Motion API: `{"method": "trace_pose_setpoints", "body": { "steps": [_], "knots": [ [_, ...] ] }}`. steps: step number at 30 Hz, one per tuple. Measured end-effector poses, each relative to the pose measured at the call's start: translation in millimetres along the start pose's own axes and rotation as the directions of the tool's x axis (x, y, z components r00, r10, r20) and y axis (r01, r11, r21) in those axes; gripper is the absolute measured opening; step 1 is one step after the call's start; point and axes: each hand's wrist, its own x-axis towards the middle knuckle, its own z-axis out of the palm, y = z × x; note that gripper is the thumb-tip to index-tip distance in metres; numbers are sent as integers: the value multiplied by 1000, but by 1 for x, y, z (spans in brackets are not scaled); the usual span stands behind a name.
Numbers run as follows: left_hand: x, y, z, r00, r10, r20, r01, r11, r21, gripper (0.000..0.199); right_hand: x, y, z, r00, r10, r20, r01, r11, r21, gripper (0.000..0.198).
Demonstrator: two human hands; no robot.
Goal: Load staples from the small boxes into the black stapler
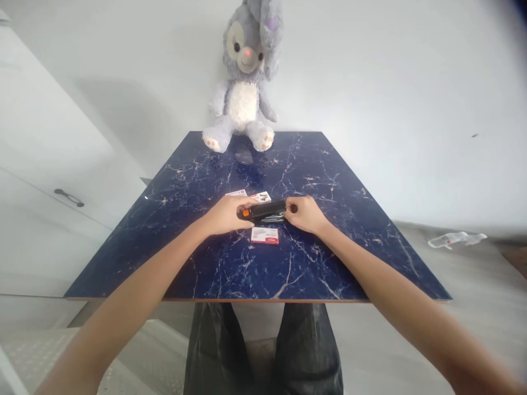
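Observation:
A black stapler [267,209] with an orange part at its left end lies sideways between my hands, over the blue table. My left hand [229,214] is closed around the end with the orange part, thumb toward me. At the opposite end the fingers of my right hand [303,213] are curled and grip the stapler. Along its lower side a shiny metal strip shows. Just in front lies a small red and white box [264,235]. Behind the stapler are another small white box [261,196] and a red-edged white box [236,193], partly hidden by my left hand.
The dark blue marble-patterned table [230,263] has its near edge by my legs. A grey plush rabbit [244,82] sits at the far edge against the wall. A clear plastic item [455,240] lies on the floor to the right. A white cabinet with a dark handle [69,197] stands left.

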Motion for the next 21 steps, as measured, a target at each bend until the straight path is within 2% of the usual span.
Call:
{"method": "trace_pose_setpoints", "body": {
  "steps": [4, 7, 9, 11, 13, 14, 16, 18, 19, 21],
  "knots": [
    [1, 5, 1, 1000, -3, 18, 3, 999, 36, 50, 7, 2, 1, 1000, 31, -3, -31, 999, -23, 13],
    [-1, 14, 8, 1000, 10, -17, -9, 999, 43, 52, 11, 6, -1, 997, 61, -37, -63, 996, -58, 12],
    [-2, 20, 14, 1000, 1, -2, -1, 1000, -18, 60, 12, 9, -3, 995, 80, -59, -83, 996, -45, 16],
    [-4, 24, 19, 996, -1, 88, 13, 992, -128, 69, 11, 11, -5, 993, 101, -62, -101, 995, -2, 18],
    [-5, 24, 19, 989, 28, 146, 1, 980, -197, 65, 10, 11, -9, 992, 116, -47, -115, 993, 25, 18],
    [-5, 22, 18, 991, 41, 129, -16, 982, -190, 57, 9, 11, -12, 992, 124, -38, -123, 992, 21, 19],
    [-4, 13, 11, 999, 35, 12, -34, 997, -75, 39, 9, 8, -18, 991, 126, -35, -127, 992, -12, 19],
    [-3, -1, 2, 993, 7, -116, 6, 994, 106, 31, 8, 3, -27, 994, 104, -45, -105, 994, -34, 22],
    [-2, -9, -2, 989, -7, -147, 35, 982, 187, 32, 7, 0, -31, 995, 84, -49, -85, 996, -30, 25],
    [-2, -23, -6, 990, -22, -139, 61, 958, 282, 36, 5, -7, -39, 999, 39, -37, -39, 999, 3, 29]
  ]
}}
